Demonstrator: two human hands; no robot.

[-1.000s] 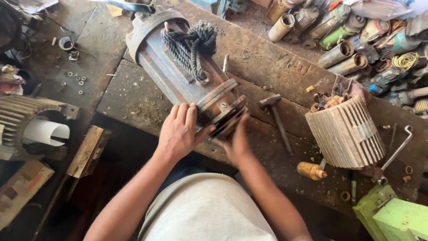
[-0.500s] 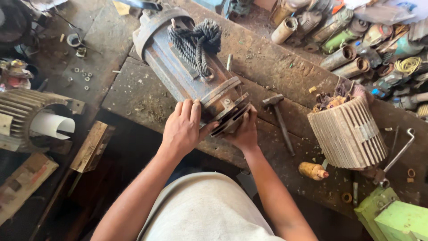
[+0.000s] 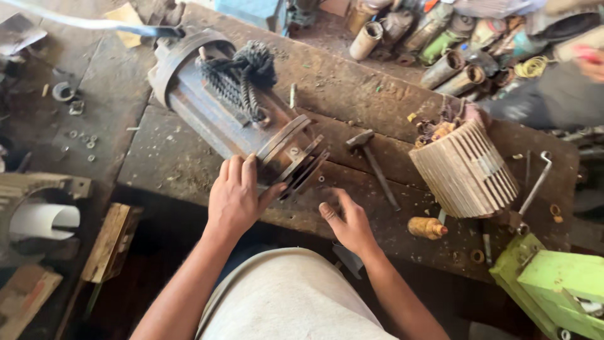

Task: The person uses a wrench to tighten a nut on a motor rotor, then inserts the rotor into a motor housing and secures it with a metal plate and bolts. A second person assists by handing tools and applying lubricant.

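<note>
A large rusty electric motor housing (image 3: 214,107) lies on its side on a worn wooden workbench (image 3: 352,101), with a bundle of dark braided wires (image 3: 242,79) coming out of its top. My left hand (image 3: 236,198) rests flat against the near end of the housing, beside the flanged end plates (image 3: 296,157). My right hand (image 3: 349,220) hovers just off the bench, fingers spread, holding nothing, a short way right of those plates.
A hammer (image 3: 374,164) lies on the bench right of the motor. A finned pale stator (image 3: 465,170) stands further right, with a small orange-tipped bottle (image 3: 426,228) before it. Several cylinders crowd the far edge (image 3: 440,44). A green machine (image 3: 553,283) sits bottom right.
My right hand has come away from the end plates and dropped to the right, now open. My left hand stays on the housing. The view has shifted slightly.
</note>
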